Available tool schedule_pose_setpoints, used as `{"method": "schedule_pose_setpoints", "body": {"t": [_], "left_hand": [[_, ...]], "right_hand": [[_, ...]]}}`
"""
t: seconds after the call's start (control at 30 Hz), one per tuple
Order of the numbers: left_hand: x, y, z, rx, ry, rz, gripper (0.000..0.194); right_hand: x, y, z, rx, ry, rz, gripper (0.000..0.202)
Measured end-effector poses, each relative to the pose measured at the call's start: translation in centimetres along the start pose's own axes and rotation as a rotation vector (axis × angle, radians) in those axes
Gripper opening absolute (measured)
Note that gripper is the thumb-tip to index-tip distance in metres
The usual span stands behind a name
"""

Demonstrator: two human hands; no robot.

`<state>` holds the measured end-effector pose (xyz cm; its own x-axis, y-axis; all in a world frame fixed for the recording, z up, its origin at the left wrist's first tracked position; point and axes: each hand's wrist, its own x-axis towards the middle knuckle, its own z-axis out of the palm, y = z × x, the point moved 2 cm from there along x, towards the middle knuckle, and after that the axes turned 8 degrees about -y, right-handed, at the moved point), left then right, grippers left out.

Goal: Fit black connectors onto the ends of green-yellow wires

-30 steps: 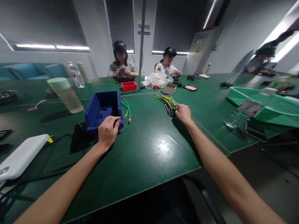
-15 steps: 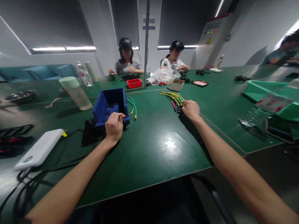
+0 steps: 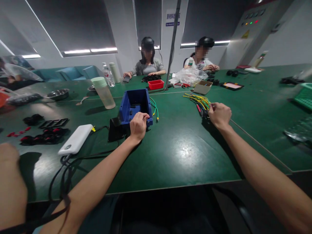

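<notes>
My left hand (image 3: 138, 125) grips the near rim of a blue plastic bin (image 3: 135, 104) on the green table (image 3: 180, 152). My right hand (image 3: 220, 115) is closed on the near ends of a bundle of yellow, green and red wires (image 3: 198, 102) lying to the right of the bin. Two loose green wires (image 3: 154, 109) lie beside the bin's right wall. A black flat part (image 3: 114, 129) sits against the bin's left corner.
A white power bank (image 3: 76, 143) with black cables lies at left, with black and red parts (image 3: 46, 135) beyond it. A translucent cup (image 3: 104, 92), a red tray (image 3: 156, 84) and a cardboard box (image 3: 202, 87) stand farther back. Two people sit across the table.
The view has swung left, so everything shifted right in the picture. Both hands keep their holds on the bin and the wires. A person's arm has come into view at the lower left.
</notes>
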<state>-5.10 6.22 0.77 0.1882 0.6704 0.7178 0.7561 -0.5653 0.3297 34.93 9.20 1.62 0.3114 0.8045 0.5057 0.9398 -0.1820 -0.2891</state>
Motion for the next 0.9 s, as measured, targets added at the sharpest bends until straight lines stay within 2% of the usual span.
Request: {"method": "schedule_pose_setpoints", "body": {"t": [0.13, 0.3, 0.37, 0.6, 0.77, 0.9], "left_hand": [[0.1, -0.1, -0.1, 0.002, -0.011, -0.005, 0.029], [0.0, 0.0, -0.1, 0.011, -0.024, -0.007, 0.033], [-0.1, 0.1, 0.0, 0.013, -0.016, -0.021, 0.035], [-0.2, 0.2, 0.2, -0.013, 0.003, -0.052, 0.036], [-0.1, 0.1, 0.2, -0.004, 0.006, -0.070, 0.038], [-0.1, 0.0, 0.2, 0.033, -0.001, -0.099, 0.039]], "right_hand": [[-1.6, -3.0, 0.6, -0.030, -0.031, -0.054, 0.038], [-3.7, -6.9, 2.0, -0.197, -0.253, -0.221, 0.041], [-4.2, -8.1, 2.1, -0.239, -0.304, -0.264, 0.043], [-4.8, -13.0, 2.6, -0.211, -0.402, -0.276, 0.047], [-5.0, -17.9, 4.5, -0.152, -0.465, -0.357, 0.050], [-4.3, -20.6, 6.0, -0.114, -0.527, -0.367, 0.052]]}}
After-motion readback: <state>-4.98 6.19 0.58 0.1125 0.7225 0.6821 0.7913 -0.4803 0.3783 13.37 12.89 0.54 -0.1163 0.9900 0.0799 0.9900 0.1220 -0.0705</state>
